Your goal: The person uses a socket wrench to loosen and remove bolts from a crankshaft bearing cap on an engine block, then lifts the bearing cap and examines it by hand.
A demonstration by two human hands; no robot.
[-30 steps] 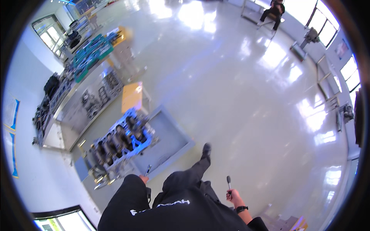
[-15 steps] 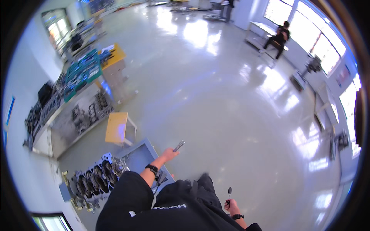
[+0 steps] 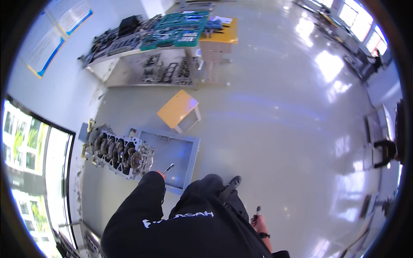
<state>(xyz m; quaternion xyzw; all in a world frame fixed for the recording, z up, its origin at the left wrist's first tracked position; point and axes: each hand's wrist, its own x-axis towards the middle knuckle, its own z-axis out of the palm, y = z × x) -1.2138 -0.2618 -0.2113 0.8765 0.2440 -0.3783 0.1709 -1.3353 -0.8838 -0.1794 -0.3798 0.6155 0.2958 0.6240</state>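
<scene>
Silver tool (image 3: pixel 169 168) at the left, dark-ended tool (image 3: pixel 258 210) at the right: both hands loaded!

Here in the head view, the left hand (image 3: pixel 161 173) sits between seven and eight o'clock, grasping the silver tool, just a sliver of fingers peeping past the black sleeve (image 3: pixel 150 189). That tool slants up toward two o'clock, in front of the grey tray (image 3: pixel 180 150); whether the two touch, I cannot tell. Down at five o'clock, the right hand (image 3: pixel 258 222) has its fingers curled around the dark-ended tool, tip aimed at twelve, a dark band (image 3: pixel 263 235) on the wrist.

And between eight and nine, there's the engine block (image 3: pixel 114 150), crankshaft exposed, just beside the tray, its nearer end close to the left hand! A yellow-topped stool (image 3: pixel 178 107) stands at ten. Between eleven and twelve, an open teal tool case (image 3: pixel 172 32) lies on the bench (image 3: pixel 122 73), a yellow table (image 3: pixel 231 34) beside it.
</scene>
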